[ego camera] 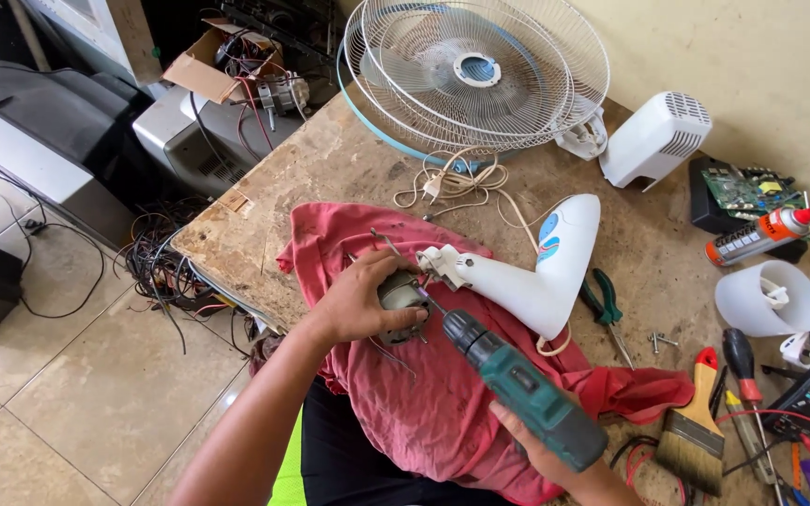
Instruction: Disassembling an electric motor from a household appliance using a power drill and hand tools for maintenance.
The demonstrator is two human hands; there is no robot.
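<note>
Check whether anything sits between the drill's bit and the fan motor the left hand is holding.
Nothing visible does. The green drill in the right hand points its bit straight at the fan motor, which the left hand steadies on the red cloth.

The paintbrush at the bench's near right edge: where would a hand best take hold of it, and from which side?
Probably the paintbrush is best gripped by its wooden handle, whose red tip points away from the person. Its bristles face the bench edge. A hand could come from above, closing across the narrow handle; the screwdriver lies close on the right.
</note>
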